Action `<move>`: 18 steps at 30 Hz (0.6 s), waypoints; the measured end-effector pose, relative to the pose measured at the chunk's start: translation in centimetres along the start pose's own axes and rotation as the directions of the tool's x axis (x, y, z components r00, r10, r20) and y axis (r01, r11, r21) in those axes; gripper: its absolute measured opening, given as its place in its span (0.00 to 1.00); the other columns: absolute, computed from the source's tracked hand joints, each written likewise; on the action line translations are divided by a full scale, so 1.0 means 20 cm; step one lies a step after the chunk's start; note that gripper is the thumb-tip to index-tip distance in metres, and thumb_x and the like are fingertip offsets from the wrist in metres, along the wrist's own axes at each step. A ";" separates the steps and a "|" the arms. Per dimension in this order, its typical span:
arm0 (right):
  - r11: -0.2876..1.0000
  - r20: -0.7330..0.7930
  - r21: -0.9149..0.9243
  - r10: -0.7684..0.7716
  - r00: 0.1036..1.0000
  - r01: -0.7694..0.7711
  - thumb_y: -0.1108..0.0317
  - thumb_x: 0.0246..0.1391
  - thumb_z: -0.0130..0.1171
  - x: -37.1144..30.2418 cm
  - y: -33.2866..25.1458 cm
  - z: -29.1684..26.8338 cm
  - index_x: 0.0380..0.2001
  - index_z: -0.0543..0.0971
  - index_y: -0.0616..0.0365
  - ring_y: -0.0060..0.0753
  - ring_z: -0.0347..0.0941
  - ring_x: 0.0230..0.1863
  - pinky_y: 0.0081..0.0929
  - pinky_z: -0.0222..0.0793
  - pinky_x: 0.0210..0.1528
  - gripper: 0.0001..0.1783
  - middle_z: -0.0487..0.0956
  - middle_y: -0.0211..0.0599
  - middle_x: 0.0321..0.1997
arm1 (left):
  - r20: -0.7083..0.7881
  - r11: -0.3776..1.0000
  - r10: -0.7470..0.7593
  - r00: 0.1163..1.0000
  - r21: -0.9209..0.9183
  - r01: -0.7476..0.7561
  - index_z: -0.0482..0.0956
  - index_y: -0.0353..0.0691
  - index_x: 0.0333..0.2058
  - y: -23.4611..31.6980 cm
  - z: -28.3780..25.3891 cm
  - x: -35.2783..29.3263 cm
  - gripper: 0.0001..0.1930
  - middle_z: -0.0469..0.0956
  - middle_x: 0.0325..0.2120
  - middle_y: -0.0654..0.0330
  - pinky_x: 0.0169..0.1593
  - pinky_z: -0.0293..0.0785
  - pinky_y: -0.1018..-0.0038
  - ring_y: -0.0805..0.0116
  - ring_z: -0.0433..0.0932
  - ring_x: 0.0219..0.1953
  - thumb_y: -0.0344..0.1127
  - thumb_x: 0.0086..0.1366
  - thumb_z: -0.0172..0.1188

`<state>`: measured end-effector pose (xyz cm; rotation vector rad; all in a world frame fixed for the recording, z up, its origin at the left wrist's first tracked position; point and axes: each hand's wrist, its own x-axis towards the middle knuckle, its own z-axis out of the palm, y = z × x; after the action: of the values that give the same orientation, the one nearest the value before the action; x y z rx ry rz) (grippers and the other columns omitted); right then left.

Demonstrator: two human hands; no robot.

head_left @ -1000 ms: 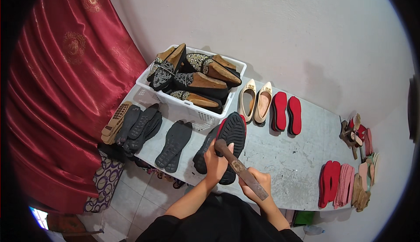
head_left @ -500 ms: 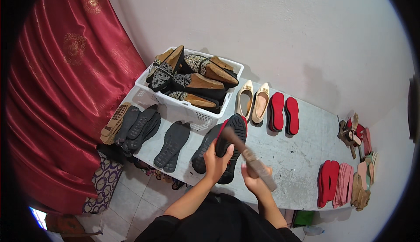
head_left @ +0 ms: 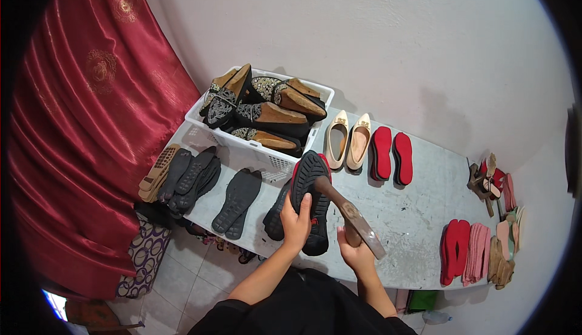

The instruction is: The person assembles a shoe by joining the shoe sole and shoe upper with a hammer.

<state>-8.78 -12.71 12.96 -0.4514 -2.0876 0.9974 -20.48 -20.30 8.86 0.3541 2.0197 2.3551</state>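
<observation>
My left hand point(head_left: 295, 225) is closed around a black ridged shoe sole point(head_left: 308, 174) with red along its edge, holding it tilted above the table. In my right hand point(head_left: 357, 257) is a brown metal hammer point(head_left: 351, 217), gripped by the handle. One end of its long head overlaps the held sole; whether it touches cannot be told. Just below the held sole lies another black sole point(head_left: 316, 238) with a bit of red on it. To its left a further dark sole point(head_left: 274, 217) is partly hidden by my left hand.
A white basket point(head_left: 285, 166) of embellished black shoes on wooden lasts stands at the back. Beige flats point(head_left: 359, 144), red insoles point(head_left: 381, 153), dark sole pairs point(head_left: 237, 202) and tan soles point(head_left: 159, 174) lie on the grey table point(head_left: 418, 226). Red and pink insole stacks point(head_left: 477, 253) sit right.
The hammer has come slightly down and right, and it is less blurred. The held sole has turned so that more of its ridged underside shows.
</observation>
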 end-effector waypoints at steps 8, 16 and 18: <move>0.991 0.112 0.025 0.128 0.985 -0.131 0.72 0.39 0.60 -0.11 0.02 -0.02 0.22 0.75 0.57 0.40 0.72 0.15 0.26 0.64 0.20 0.05 0.70 0.39 0.13 | -0.034 0.999 0.026 0.999 -0.026 -0.027 0.70 0.29 0.45 -0.03 -0.01 0.03 0.20 0.75 0.37 0.53 0.46 0.67 0.72 0.64 0.73 0.39 0.42 0.64 0.52; 0.989 0.217 -0.022 0.146 0.965 -0.145 0.68 0.37 0.61 -0.18 0.09 -0.02 0.21 0.75 0.55 0.42 0.71 0.15 0.27 0.64 0.20 0.07 0.71 0.40 0.14 | -0.031 0.969 -0.105 0.994 -0.228 0.095 0.70 0.30 0.42 0.01 0.01 0.10 0.17 0.74 0.37 0.57 0.45 0.67 0.76 0.72 0.71 0.39 0.40 0.65 0.51; 0.979 0.279 -0.089 0.201 0.939 -0.184 0.67 0.37 0.61 -0.19 0.10 -0.04 0.22 0.75 0.54 0.42 0.71 0.16 0.28 0.64 0.20 0.07 0.71 0.40 0.14 | -0.034 0.974 -0.094 0.995 -0.212 0.084 0.70 0.30 0.42 -0.02 0.00 0.13 0.16 0.74 0.37 0.58 0.44 0.67 0.77 0.73 0.71 0.39 0.40 0.66 0.50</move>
<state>-5.64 -13.29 9.86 -0.5807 -2.3732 1.1727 -23.07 -19.74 8.96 0.2020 1.7384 2.5096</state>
